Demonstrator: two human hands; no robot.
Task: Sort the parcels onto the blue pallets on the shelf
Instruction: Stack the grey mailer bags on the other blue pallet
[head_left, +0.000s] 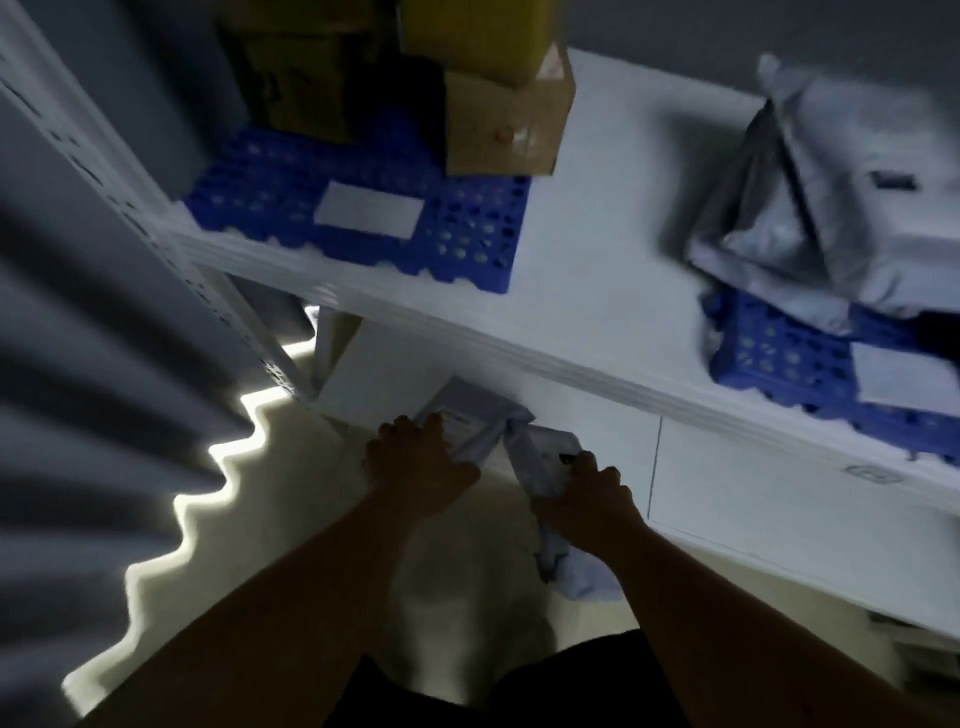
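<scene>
Below the white shelf (571, 291), a person's left hand (415, 467) and right hand (587, 499) each clamp a grey poly-mailer parcel (540, 457), apparently mid-pickup, next needing lifting to the mailer-stacked blue pallet (779, 358), not the carton pallet (363, 197).

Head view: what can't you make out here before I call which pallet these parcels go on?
- White labels on left pallet and right pallet: blurred, unreadable.
- Grey parcels under left hand and right hand: labels blurred, partly covered by the hands.
- Cardboard boxes: tops cut off by the frame's upper edge.
</scene>
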